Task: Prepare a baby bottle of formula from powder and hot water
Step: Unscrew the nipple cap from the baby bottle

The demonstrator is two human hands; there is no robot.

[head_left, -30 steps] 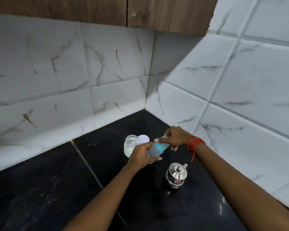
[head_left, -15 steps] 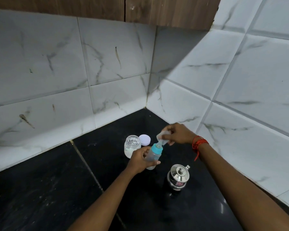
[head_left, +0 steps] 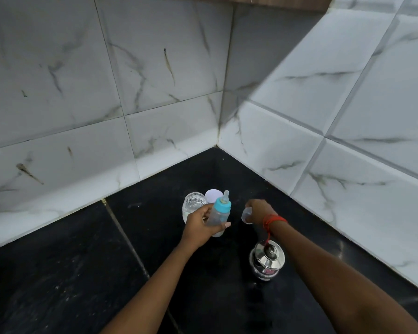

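My left hand (head_left: 199, 225) grips a clear baby bottle (head_left: 217, 216) around its body, holding it nearly upright above the black counter. The bottle has a teal collar (head_left: 222, 205) and a bare silicone teat (head_left: 226, 196). My right hand (head_left: 258, 210), with a red thread on the wrist, holds the clear bottle cap (head_left: 247, 215) a short way right of the bottle, low near the counter. Behind my left hand stands an open glass jar (head_left: 193, 204) with white powder. Its white lid (head_left: 212, 195) lies beside it.
A small steel kettle (head_left: 267, 260) with a knobbed lid stands on the black stone counter (head_left: 70, 273) under my right wrist. White marble-look tiled walls (head_left: 299, 145) meet in a corner just behind the items. A wooden cabinet hangs above.
My right hand pulled the clear cap off the bottle's teat and carried it right and down. My left hand turned the bottle upright. The camera tilted lower.
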